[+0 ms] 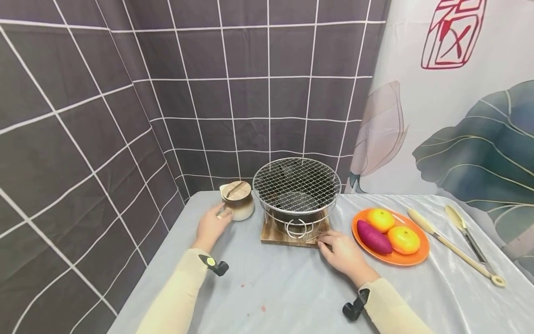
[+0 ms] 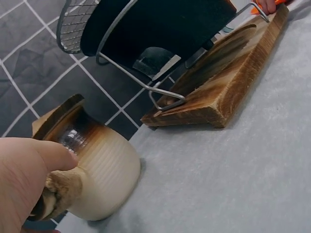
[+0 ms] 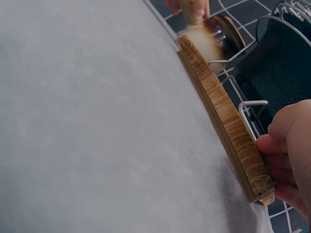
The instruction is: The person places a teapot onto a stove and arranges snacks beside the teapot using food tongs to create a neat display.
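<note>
My left hand grips the short side handle of a small brown-and-cream teapot, with the thumb against its body. A wooden lid covers the teapot, which is on the cloth at the back left. To its right, a dark stove with a round wire grill mesh stands in a wire frame on a square wooden board. My right hand touches the board's front right corner, fingers bent loosely on its top and end. Part of that hand is outside the right wrist view.
An orange plate right of the board holds a purple sweet potato and two orange fruits. Farther right lie a long wooden-handled utensil and metal-armed tongs. A tile-patterned curtain hangs behind.
</note>
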Tool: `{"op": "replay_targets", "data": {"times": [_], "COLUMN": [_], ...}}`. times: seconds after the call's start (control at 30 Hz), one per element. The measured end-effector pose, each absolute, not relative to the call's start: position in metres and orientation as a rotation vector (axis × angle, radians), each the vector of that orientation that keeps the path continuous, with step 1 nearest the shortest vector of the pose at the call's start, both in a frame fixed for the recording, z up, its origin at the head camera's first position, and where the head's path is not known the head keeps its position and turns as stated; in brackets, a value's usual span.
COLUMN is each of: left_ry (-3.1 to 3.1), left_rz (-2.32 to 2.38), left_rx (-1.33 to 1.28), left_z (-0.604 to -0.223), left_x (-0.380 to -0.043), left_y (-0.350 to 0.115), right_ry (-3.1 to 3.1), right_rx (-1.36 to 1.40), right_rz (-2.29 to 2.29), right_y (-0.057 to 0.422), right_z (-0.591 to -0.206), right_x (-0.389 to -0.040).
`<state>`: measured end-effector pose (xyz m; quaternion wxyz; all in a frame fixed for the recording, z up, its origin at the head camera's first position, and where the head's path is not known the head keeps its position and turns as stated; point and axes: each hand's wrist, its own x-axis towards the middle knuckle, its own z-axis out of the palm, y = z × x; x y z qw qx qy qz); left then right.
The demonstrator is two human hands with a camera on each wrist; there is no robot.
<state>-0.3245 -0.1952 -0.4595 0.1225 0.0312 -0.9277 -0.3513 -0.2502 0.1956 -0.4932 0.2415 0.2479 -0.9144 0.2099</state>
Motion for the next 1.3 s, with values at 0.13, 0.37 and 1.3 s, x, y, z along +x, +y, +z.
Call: {"op": "replay_targets", "data": {"times": [0.13, 0.37, 1.3], "left_ry": [-2.647, -2.603, -2.529], "left_rz": [-1.046, -1.036, -1.115], "left_rx": [0.093, 0.103, 0.121], "left_z": [-0.461, -0.460, -0.468], "left_x": [-0.324, -0.321, -0.328], "left_y": [-0.190, -0.184, -0.181], "right_ry": [-2.432, -2.388, -2.339], "right_rx": [0.684, 0.699, 0.713], "right_rz": [0.597, 0.633, 0.674], "right_y": [0.196, 0.199, 0.201], "right_z": [-0.499, -0.509, -0.513], "right_x": [-0.252, -0.255, -0.255]}}
